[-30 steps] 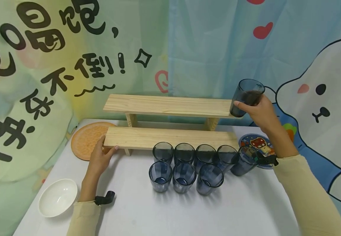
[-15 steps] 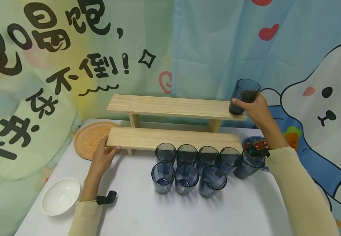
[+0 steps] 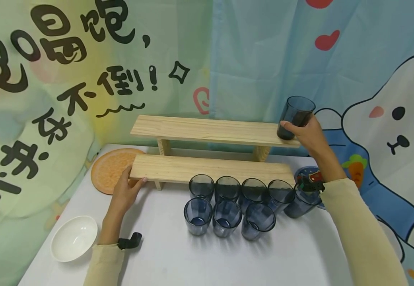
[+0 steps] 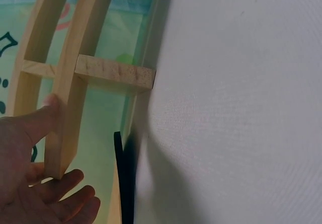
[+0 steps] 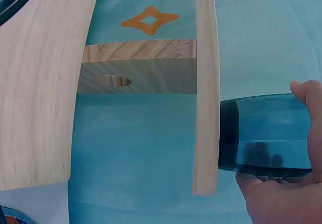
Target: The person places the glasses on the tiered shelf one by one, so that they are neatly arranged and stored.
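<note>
Atop grained upper shelf (image 3: 207, 129), right grip (image 3: 310, 129) wraps smooth tinted glass (image 3: 294, 116); left grip (image 3: 125, 191) pinches lower wooden plank (image 3: 178, 167).

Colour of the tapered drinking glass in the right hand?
The drinking glass is translucent dark blue; right wrist view shows it best.

The pale two-tier wooden shelf (image 3: 210, 129) is bare and matt, its boards (image 3: 171, 166) smooth, its supports (image 5: 141, 65) coarser-grained. The smoky-blue, see-through tapered tumblers (image 3: 227, 218) look like smooth, glossy glass. The round white bowl (image 3: 74, 238) has a shiny, ceramic-like surface. The white worktop (image 3: 192, 262) is matt and finely textured; the printed green-and-blue curtain (image 3: 249, 67) is creased cloth, the cream sleeves (image 3: 360, 230) matt fabric.
</note>
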`<act>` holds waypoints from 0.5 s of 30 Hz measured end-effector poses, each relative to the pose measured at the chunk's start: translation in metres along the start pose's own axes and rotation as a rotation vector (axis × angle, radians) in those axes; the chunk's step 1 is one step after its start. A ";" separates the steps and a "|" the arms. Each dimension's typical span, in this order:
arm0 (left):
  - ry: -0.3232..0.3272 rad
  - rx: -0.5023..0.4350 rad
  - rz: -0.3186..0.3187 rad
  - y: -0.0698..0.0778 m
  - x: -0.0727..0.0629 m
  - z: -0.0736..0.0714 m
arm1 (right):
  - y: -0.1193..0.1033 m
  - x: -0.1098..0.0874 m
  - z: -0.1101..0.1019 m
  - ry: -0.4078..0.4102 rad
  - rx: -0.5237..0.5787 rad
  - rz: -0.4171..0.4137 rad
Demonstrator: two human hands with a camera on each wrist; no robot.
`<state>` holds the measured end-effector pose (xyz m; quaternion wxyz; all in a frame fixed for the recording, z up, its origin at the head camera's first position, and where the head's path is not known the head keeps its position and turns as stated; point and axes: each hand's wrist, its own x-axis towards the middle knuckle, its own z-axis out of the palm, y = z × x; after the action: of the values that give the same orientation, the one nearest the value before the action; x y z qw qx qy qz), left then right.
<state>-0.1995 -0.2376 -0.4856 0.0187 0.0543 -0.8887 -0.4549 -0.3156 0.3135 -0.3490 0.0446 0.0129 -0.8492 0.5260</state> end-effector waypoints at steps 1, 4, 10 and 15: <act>-0.001 0.000 -0.001 0.001 0.000 0.000 | 0.000 0.000 0.000 -0.002 0.015 -0.006; 0.001 0.005 -0.002 0.001 0.000 0.000 | 0.001 0.000 0.000 -0.005 0.032 -0.020; -0.006 0.010 0.004 -0.001 0.001 0.001 | 0.003 -0.005 -0.003 -0.010 0.014 0.006; -0.012 0.010 -0.003 -0.001 0.000 0.000 | 0.001 -0.015 -0.010 -0.001 -0.024 -0.022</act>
<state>-0.1996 -0.2383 -0.4863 0.0124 0.0529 -0.8910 -0.4507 -0.2999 0.3228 -0.3472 0.0502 0.0218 -0.8553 0.5153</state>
